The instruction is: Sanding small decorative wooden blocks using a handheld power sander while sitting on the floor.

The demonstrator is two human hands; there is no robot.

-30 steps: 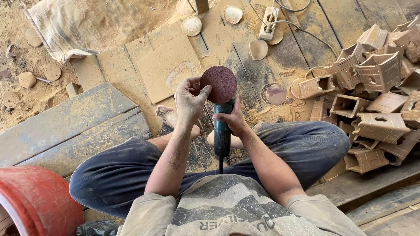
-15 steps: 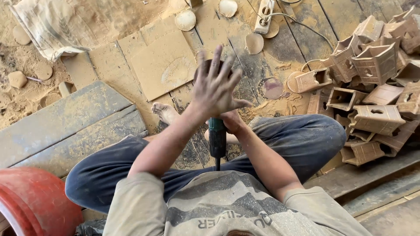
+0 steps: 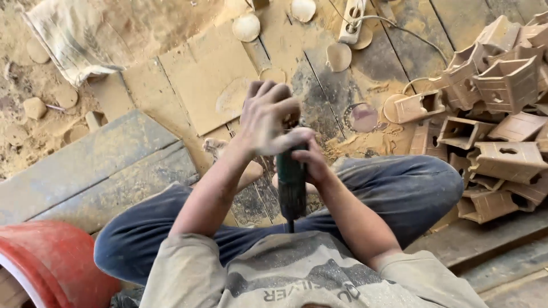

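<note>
Grinder [image 3: 291,182], dark green, stands upright between the seated person's knees, body pointing at the chest, head end up under the hands. Right hand [image 3: 310,158] wraps the grinder just below the head, fingers closed round the barrel. Left hand [image 3: 268,117] sits on top of the head end, fingers curled and blurred; whether it grips the disc or only presses on it cannot be told, and the disc itself is hidden beneath it.

Packaging and labels: a flat square of cardboard [image 3: 208,80] lies on the floor just beyond the hands, tan, unmarked. A striped woven sack [image 3: 77,43], off-white, lies crumpled at the upper left on sawdust. A white power strip [image 3: 351,16] with cable rests at the top edge. Round sanding discs [image 3: 246,27], pale, lie scattered along the top; one darker disc [image 3: 363,117] lies right of the hands.

Edges and room: a heap of small wooden boxes [image 3: 502,114], cut-out sided, fills the right side and crowds the right knee. A grey plank [image 3: 97,171] runs diagonally at the left, its edge near the left knee. A red bucket [image 3: 51,268] occupies the lower-left corner. Open floor remains ahead of the hands, over the cardboard and dusty boards.
</note>
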